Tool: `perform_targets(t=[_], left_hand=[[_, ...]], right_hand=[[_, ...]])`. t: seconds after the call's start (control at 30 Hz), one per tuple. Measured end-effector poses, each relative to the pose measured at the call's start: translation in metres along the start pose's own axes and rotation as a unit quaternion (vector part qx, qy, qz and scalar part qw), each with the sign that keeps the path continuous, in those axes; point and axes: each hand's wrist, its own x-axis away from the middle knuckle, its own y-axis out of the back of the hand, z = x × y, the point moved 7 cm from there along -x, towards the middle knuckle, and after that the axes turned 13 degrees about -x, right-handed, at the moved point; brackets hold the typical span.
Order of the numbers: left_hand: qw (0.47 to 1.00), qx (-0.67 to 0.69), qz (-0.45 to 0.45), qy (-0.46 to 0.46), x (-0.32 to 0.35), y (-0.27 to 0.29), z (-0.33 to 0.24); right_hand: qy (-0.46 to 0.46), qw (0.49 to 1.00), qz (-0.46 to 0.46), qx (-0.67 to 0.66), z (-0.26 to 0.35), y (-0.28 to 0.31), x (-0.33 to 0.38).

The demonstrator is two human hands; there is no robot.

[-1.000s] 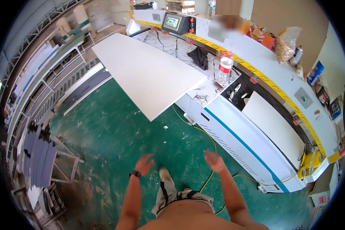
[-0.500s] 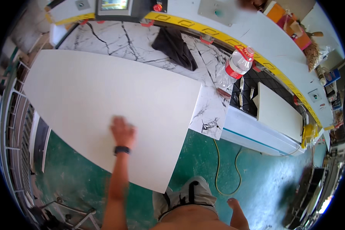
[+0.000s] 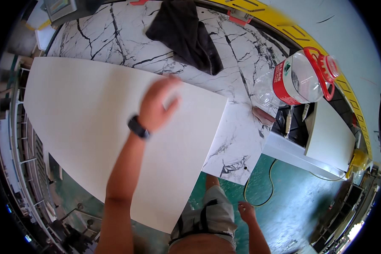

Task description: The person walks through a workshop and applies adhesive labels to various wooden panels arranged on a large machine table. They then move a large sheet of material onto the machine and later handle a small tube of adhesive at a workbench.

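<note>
A large white board with a pointed left end lies on a marble-patterned surface and juts out over its near edge. Over the board's far edge is my left hand, blurred, thumb apart from the fingers, holding nothing; whether it touches the board I cannot tell. A dark watch band circles that wrist. Nearest to the hand, beyond the board, lies a crumpled dark cloth. My right hand hangs low at my right side, its fingers loosely curled in with nothing seen in them.
A big clear bottle with a red cap and label stands at right, beside a small brown object. Farther right are a smaller white panel and pale tools. A hose loops over the green floor. Yellow-edged machinery spans the back.
My left hand has moved from the middle of the board forward and right to its far edge. My view has come closer to the table. My right hand still hangs at my side.
</note>
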Motion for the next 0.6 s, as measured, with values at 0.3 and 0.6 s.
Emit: perform_targets(t=[0.3,0.6], left_hand=[[0.956,-0.198,0.116,-0.182,-0.114,-0.097,0.028],[0.978,-0.062,0.170,0.101,0.035,-0.099,-0.094]], right_hand=[[0.130,0.989,-0.062,0.021,0.088,0.093,-0.067],[0.189,0.981,-0.029,-0.019,0.154,0.066,-0.100]])
